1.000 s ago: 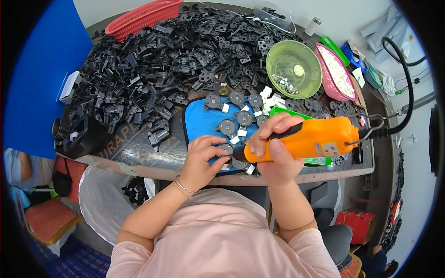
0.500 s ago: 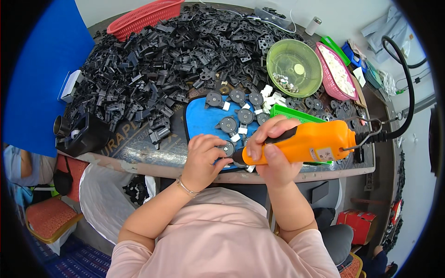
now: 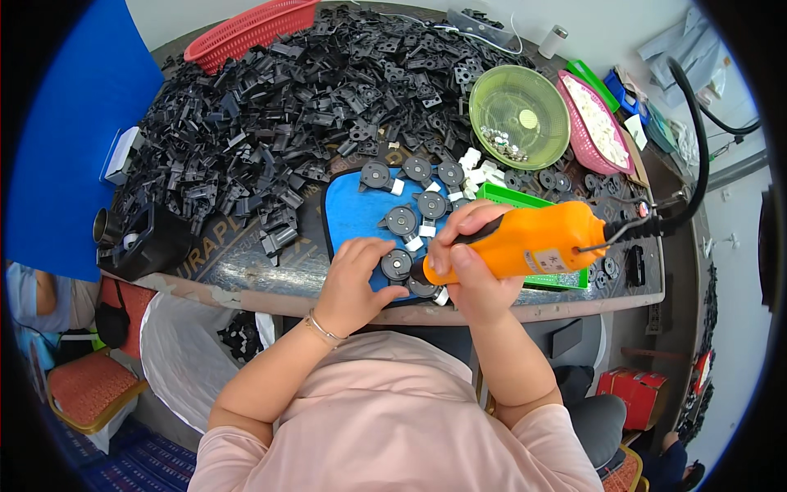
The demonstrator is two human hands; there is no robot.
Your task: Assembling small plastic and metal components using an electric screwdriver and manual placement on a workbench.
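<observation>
Lettering [image 3: 215, 248] on tabletop [image 3: 246, 283], orange tool [image 3: 525, 239]

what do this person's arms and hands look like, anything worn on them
The left hand and right hand are both bare, with no gloves. A thin, silvery bracelet circles the left wrist; nothing shows on the right wrist. The short sleeves are plain pale pink, leaving the forearms uncovered.

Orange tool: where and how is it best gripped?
Probably around the front half of the orange tool, from the near right, as the right hand does: that end narrows toward the dark tip, while the cord leaves the rear.
</observation>
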